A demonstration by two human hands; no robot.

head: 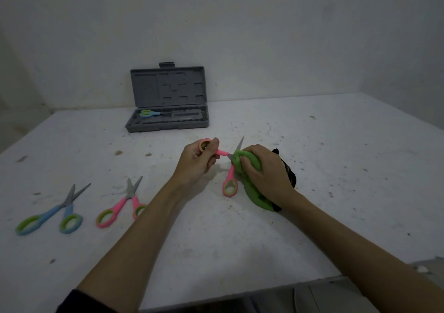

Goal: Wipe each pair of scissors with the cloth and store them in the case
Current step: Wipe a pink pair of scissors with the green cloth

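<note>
My left hand (pixel 197 161) grips one handle of an opened pair of pink scissors (pixel 229 180) above the table's middle. My right hand (pixel 264 168) grips a green cloth (pixel 252 192) bunched round one blade; the other blade tip sticks up past the cloth. An open grey case (pixel 168 123) stands at the back with one blue pair of scissors (pixel 149 113) lying in its tray. On the table at the left lie a blue pair of scissors (pixel 51 213) and another pink pair of scissors (pixel 120 207), both spread open.
The white table (pixel 336 168) is speckled with dirt and small stains. Its front edge runs along the bottom right. A dark piece of fabric (pixel 289 171) shows behind my right hand. A pale wall rises behind the case.
</note>
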